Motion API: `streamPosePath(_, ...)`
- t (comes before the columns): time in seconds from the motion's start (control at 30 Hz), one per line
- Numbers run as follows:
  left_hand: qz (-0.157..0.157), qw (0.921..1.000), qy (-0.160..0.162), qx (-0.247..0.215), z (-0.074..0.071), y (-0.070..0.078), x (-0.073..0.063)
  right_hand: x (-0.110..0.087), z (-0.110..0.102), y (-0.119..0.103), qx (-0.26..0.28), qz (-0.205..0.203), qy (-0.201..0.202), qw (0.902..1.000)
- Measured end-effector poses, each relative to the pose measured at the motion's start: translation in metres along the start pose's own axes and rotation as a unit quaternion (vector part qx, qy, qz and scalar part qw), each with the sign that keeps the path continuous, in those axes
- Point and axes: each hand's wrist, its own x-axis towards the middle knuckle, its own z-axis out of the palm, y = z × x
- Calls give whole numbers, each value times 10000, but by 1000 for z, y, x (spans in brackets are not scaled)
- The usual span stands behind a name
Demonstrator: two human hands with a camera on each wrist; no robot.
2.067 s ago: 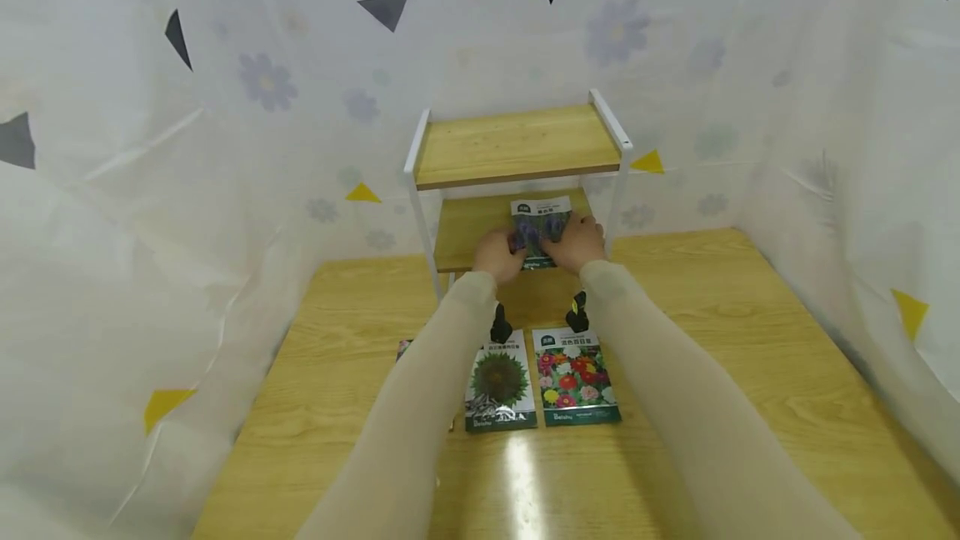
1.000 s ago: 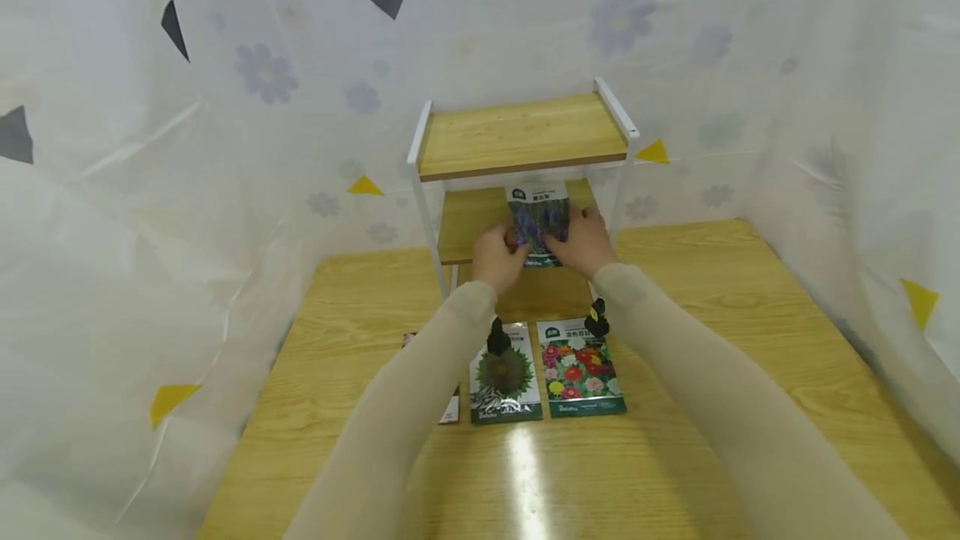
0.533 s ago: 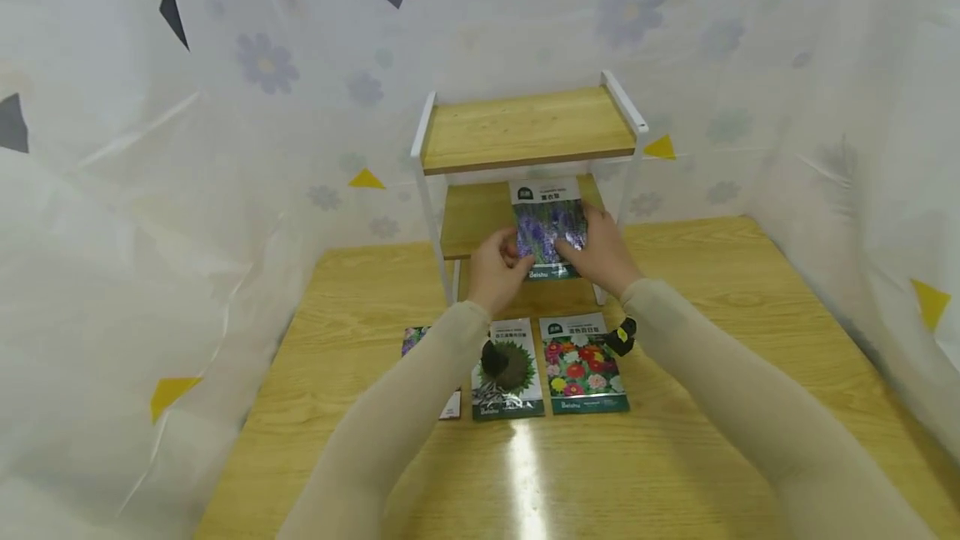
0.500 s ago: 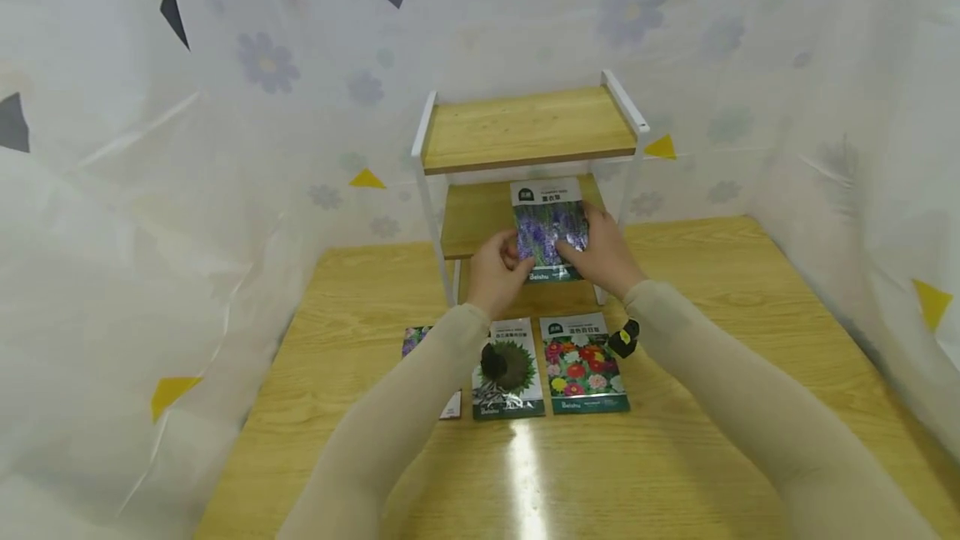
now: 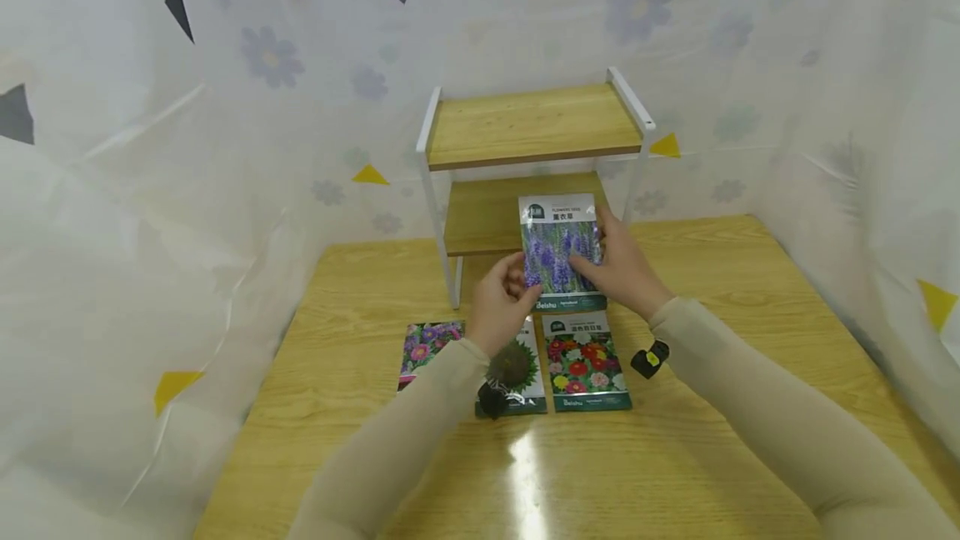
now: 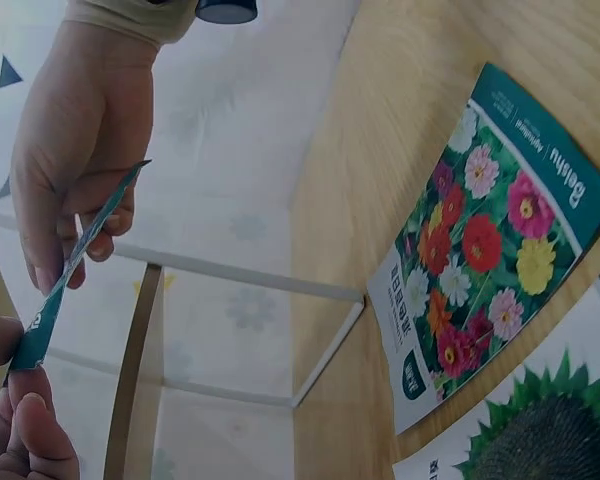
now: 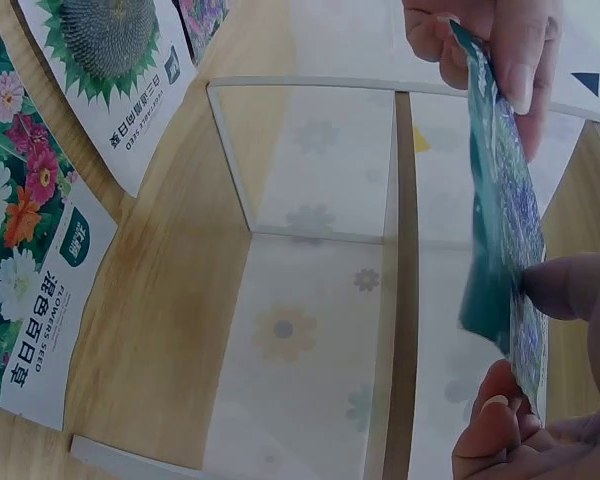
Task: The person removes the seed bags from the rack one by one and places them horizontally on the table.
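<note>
Both hands hold a seed packet with purple lavender flowers [image 5: 558, 252] in front of the shelf rack. My left hand [image 5: 501, 304] pinches its lower left edge between thumb and fingers. On the right edge, my right hand [image 5: 624, 267] grips it, thumb across the front and fingers behind. The packet is tilted, its printed face towards me in the head view; the right wrist view shows the lavender packet [image 7: 515, 200] edge-on. Below lie a zinnia seed packet [image 5: 587, 365] and a sunflower seed packet [image 5: 528, 377], the latter partly hidden by my left wrist.
A small rack with white frame and wooden shelves [image 5: 536, 123] stands at the back of the wooden table [image 5: 360, 290]. A pink and purple flower packet [image 5: 423, 348] lies at left, partly under my left arm. A pale patterned sheet [image 5: 315, 123] surrounds the table.
The lavender packet has come out from over the rack's lower shelf, towards me and down, held in both hands. More of the left flower packet shows now.
</note>
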Motion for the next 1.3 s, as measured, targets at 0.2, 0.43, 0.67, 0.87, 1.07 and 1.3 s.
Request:
streamPosePath(0.2, 56, 9999, -74, -132, 4, 3, -16, -10, -5, -1, -9, -174, 15, 9998)
streamPosePath(0.43, 107, 9986, -316, -401, 12, 3, -29, -23, -12, 4, -59, -271, 34, 9996)
streamPosePath(0.67, 210, 9964, -794, -187, 20, 5, -39, -37, -19, 11, -267, -236, 124, 9993)
streamPosePath(0.87, 367, 9915, -1207, 333, 29, 7, -45, -50, -27, 17, -407, -167, 117, 9990)
streamPosePath(1.07, 838, 9823, -1330, 1017, 42, 10, -48, -61, -35, 23, -438, -47, 70, 9990)
streamPosePath(1.3, 1708, 9565, -1363, 1934, 55, 14, -48, -71, -42, 35, -518, 32, 130, 9986)
